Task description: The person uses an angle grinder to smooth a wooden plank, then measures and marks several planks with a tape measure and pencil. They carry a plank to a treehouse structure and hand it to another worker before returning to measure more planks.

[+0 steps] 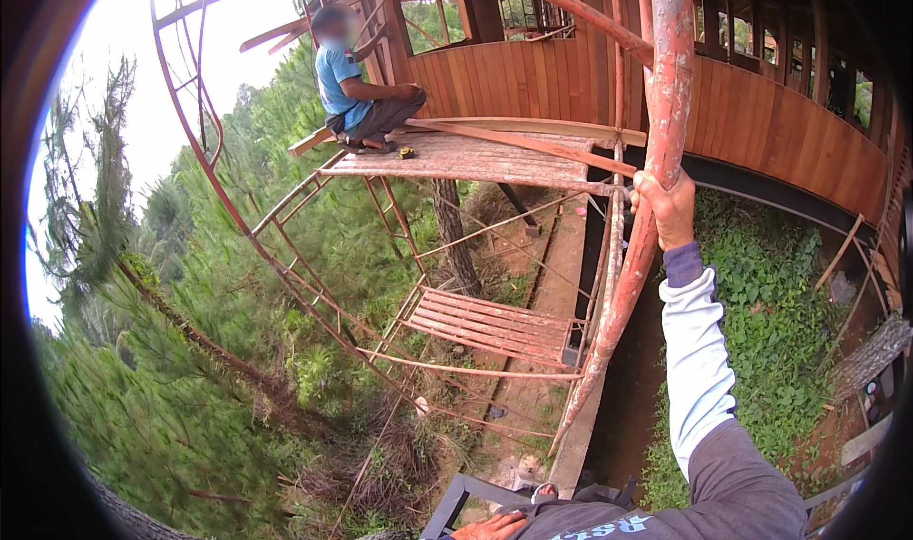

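Scaffold pole (pixel 638 266): R grip on, L grip unclear

Pos: pole right of centre, leaning in head view, red paint flaking; wood wall (pixel 514 93) behind. My R grip (pixel 668 207) is wrapped round it, near the right end of the plank deck (pixel 456 164). L grip (pixel 490 528) is low at frame edge, partly cut off; can't tell if grasping.

Technique: want full wrap, thumb opposed. Flaky paint may shed under palm, so I'd test for slip before adding wt. Load along pole, not sideways, b/c frame could sway. Co-worker (pixel 342 83) squats at deck's left end, small yellow item (pixel 406 152) (tape measure?) just beside; smooth moves, no jolts. Slatted platform (pixel 490 326) is well below; drop risk judged high.
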The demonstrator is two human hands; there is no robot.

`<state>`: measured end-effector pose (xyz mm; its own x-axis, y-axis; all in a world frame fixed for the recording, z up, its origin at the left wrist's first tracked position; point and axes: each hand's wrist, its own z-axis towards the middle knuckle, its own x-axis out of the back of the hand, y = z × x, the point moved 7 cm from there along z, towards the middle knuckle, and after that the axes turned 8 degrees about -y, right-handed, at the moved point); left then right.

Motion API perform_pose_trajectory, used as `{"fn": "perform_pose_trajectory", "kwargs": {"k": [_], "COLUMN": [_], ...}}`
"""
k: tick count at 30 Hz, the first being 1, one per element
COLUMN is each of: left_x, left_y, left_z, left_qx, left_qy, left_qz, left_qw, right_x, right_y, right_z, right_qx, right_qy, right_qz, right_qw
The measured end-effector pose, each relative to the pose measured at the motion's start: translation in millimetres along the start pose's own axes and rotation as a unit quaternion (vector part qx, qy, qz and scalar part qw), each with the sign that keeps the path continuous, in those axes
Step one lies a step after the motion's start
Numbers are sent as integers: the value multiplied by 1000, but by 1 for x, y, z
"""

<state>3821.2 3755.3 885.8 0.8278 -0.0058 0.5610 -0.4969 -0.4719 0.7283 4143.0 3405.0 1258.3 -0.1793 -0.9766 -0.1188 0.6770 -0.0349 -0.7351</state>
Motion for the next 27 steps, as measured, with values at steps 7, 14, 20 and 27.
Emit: {"fn": "perform_pose_trajectory", "kwargs": {"k": [7,14,20,27], "left_x": [6,6,0,-8], "left_y": [3,0,-9,-21], "left_z": [-1,-2,1,1], "left_qx": [-7,-14,-17,-37], "left_qy": [1,7,-4,-3], "left_qz": [-6,-8,-24,5], "left_qw": [1000,1000,1000,999], "right_x": [2,0,3,1], "right_y": [1,0,2,4], "right_z": [0,0,1,0], "right_qx": [-4,-1,-6,-6], "right_qy": [3,-2,2,4], "right_qz": [0,6,4,2], "right_qw": [1000,1000,1000,1000]}}
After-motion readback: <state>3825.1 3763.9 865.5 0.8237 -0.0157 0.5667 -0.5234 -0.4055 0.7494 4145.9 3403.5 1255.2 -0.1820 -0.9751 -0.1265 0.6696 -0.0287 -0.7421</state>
